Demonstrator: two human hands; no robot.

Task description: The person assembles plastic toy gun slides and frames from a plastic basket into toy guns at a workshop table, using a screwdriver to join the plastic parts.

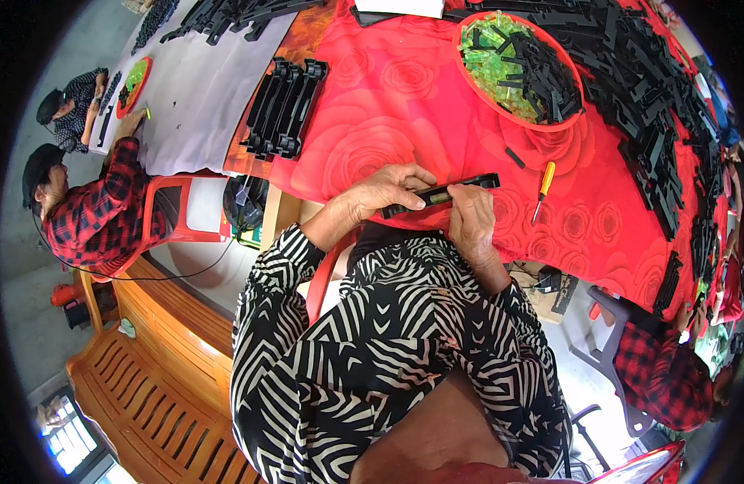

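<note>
Low over the near edge of the red rose-patterned tablecloth, I hold a black plastic spirit level slightly tilted, its right end higher in the picture. A small yellow-green vial shows in its middle slot. My left hand grips the left part, thumb along the top. At the middle, my right hand pinches with bent fingers beside the vial; whether a small piece is between those fingertips is hidden. To the right lie a screwdriver with a yellow handle and a short black strip.
A red-rimmed basin holds green vials and black strips. Long black level bodies are heaped at the right. Several more stand lined up at the left. A person in a checked shirt sits at the left table; another checked sleeve is at lower right.
</note>
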